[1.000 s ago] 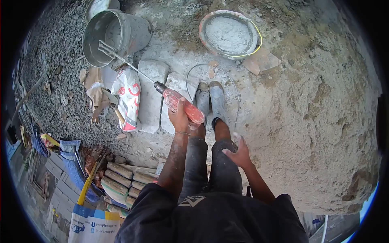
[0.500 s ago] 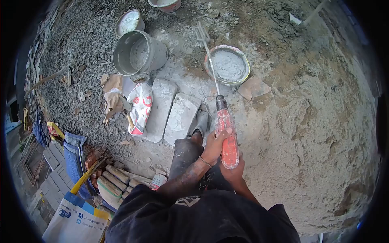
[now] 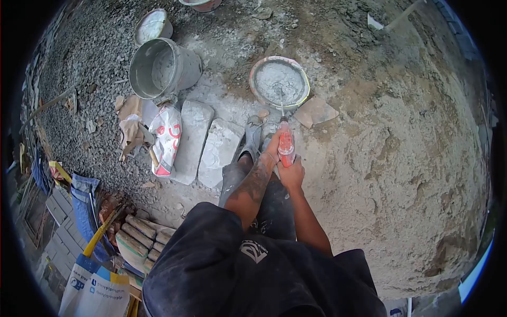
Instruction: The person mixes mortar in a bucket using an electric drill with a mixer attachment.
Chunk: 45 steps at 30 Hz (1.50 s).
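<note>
A red power drill (image 3: 286, 143) with a mixing paddle (image 3: 282, 109) points away from me, and both my hands are closed around it. My left hand (image 3: 272, 146) holds the left side of its body, while my right hand (image 3: 292, 174) wraps the rear end. The paddle's shaft runs into grey wet mortar (image 3: 275, 79) in a round bucket (image 3: 307, 84) with a yellowish, spattered rim. Its head is hidden in the mix. The bucket stands on the ground just beyond my feet.
Left of the bucket are a large grey bucket (image 3: 190, 70) and a smaller white-topped pail (image 3: 154, 27). Two concrete slabs (image 3: 217, 149) and a torn cement bag (image 3: 166, 138) lie by my left leg. A broken tile (image 3: 317, 112) touches the bucket's side. Sand (image 3: 391, 174) is heaped at right.
The drill has moved forward and tipped down, and its paddle has gone from above the bucket into the mortar. Both hands moved with it. The view has shifted slightly.
</note>
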### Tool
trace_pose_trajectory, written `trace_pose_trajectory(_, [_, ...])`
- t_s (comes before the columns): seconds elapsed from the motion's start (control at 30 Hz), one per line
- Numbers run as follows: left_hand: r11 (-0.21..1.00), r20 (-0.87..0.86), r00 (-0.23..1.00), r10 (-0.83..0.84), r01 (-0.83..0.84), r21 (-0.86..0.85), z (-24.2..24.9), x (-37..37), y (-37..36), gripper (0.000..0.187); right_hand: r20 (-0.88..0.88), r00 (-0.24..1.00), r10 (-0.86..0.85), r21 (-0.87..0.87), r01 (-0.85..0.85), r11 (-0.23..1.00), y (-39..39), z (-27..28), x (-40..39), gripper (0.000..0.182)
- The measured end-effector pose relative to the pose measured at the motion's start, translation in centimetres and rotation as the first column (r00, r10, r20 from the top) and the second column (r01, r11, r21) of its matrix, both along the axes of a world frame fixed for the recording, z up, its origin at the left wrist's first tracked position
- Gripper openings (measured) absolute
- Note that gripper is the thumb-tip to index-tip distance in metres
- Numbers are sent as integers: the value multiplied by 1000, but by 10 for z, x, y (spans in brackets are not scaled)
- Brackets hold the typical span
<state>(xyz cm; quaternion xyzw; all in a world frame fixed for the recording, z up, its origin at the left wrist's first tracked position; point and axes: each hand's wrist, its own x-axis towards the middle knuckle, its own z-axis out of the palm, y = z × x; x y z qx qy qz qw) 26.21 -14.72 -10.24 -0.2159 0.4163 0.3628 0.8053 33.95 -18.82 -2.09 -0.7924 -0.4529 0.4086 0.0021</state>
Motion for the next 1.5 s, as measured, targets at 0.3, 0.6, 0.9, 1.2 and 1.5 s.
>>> trace_pose_trajectory(0.3, [999, 27, 1000, -7, 6, 39, -31, -16, 4, 32, 31, 998, 54, -45, -53, 998, 9, -9, -11, 51])
trace_pose_trajectory(0.6, [998, 15, 998, 68, -67, -21, -28, -16, 12, 33, 37, 995, 92, -70, -89, 994, 28, 3, -15, 50])
trace_pose_trajectory(0.9, [987, 140, 981, -132, 143, -71, -27, -25, 44, 26, 80, 976, 203, -71, -198, 978, 40, -5, -3, 43])
trace_pose_trajectory(1.2, [965, 47, 966, -253, 256, -65, -35, -20, 39, 19, 92, 960, 264, -55, -260, 964, 34, -9, 4, 42])
trace_pose_trajectory(1.5, [967, 20, 970, -244, 245, -75, -44, -21, 19, 19, 59, 967, 247, -145, -237, 961, 28, -2, 5, 42])
